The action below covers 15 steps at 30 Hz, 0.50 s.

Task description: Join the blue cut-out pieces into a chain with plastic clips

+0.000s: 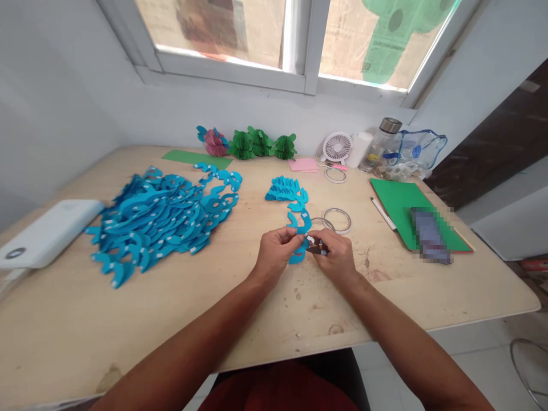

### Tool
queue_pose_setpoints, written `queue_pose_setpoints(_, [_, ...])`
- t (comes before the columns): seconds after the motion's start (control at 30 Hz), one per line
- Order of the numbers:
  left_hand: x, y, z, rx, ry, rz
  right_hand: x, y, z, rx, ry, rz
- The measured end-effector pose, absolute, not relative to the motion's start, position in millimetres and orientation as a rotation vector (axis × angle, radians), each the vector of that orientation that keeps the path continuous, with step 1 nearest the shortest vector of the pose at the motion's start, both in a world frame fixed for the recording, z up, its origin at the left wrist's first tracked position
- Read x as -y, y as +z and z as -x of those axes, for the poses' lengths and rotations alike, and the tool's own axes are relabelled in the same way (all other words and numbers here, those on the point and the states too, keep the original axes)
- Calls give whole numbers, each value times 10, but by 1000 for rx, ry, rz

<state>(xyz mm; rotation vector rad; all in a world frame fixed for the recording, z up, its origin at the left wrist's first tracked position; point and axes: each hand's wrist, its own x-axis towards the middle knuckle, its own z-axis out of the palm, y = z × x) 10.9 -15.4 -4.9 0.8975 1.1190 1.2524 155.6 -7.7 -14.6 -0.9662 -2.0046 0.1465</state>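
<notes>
My left hand (278,248) pinches a curved blue paper piece (304,220) near the middle of the table. This piece belongs to a chain of blue paper cutouts running back to a small folded stack (283,188). My right hand (336,251) is closed close beside it, fingertips at a small white bit (310,240) on the paper. From its palm juts a dark pointed blade (317,250), apparently of scissors; their handles are hidden. Just behind the right hand lies a roll of narrow tape (337,220), with a second thin ring partly behind the fingers.
At left lies a large heap of blue paper cutouts (166,211) with white tabs, beside a white device (51,231). Green paper ornaments (261,142), a small fan (337,148) and a bottle (381,145) line the back. Green sheets (398,200), a pen (383,213) and a phone (430,234) are right.
</notes>
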Motion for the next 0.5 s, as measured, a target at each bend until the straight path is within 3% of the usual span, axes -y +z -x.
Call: queue_pose_setpoints(0.5, [153,-72,-113,-1110,1285,-891,87,-160,-1565,2050,-32,995])
